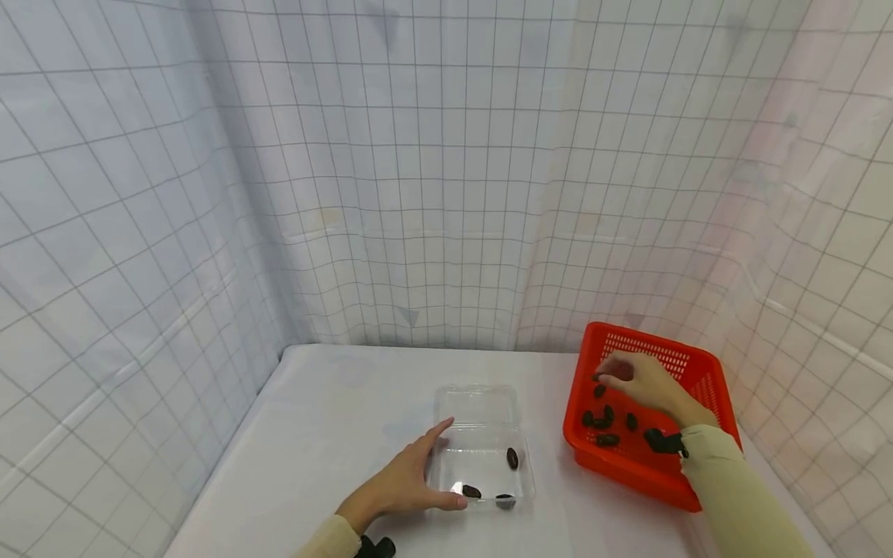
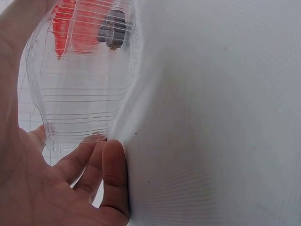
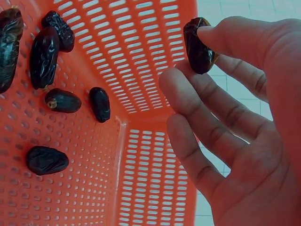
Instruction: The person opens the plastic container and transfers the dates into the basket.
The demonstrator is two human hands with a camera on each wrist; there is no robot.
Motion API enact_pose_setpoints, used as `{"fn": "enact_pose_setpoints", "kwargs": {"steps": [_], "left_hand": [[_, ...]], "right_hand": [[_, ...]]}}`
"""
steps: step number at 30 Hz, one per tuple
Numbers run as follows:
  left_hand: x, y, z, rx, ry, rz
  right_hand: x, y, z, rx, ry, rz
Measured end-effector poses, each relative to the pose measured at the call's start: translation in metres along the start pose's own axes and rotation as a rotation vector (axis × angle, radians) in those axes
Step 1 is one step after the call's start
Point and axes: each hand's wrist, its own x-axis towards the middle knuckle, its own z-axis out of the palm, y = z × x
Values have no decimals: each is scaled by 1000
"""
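Observation:
My right hand [image 1: 649, 381] pinches a dark date [image 3: 198, 49] between thumb and fingertips over the red plastic basket [image 1: 576, 395]. Several more wrinkled, glossy dates [image 3: 44, 57] lie spread on the basket's perforated floor. To the left, a clear plastic clamshell box [image 1: 477, 468] lies unfolded, its lid [image 1: 477, 404] laid back at the far side. My left hand [image 1: 403, 478] holds the box's left side, thumb along the front edge and fingers reaching round toward the hinge. Inside the box are three dates: one on the right [image 1: 512, 458], two near the front [image 1: 471, 491].
A white table [image 1: 314, 449] bears the box and the basket. Grid-patterned white curtains [image 1: 432, 194] hang behind and on both sides. The basket's raised walls [image 3: 155, 179] surround the dates in it.

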Motion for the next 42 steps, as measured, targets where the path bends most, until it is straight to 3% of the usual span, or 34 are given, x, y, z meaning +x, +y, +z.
{"fn": "enact_pose_setpoints", "kwargs": {"steps": [16, 29, 42], "left_hand": [[0, 3, 0, 6, -3, -6], [-3, 3, 1, 5, -8, -20], [-7, 6, -1, -2, -1, -16]], "right_hand": [[-10, 14, -3, -13, 86, 94], [-11, 15, -1, -37, 91, 115], [-5, -12, -2, -34, 81, 55]]}}
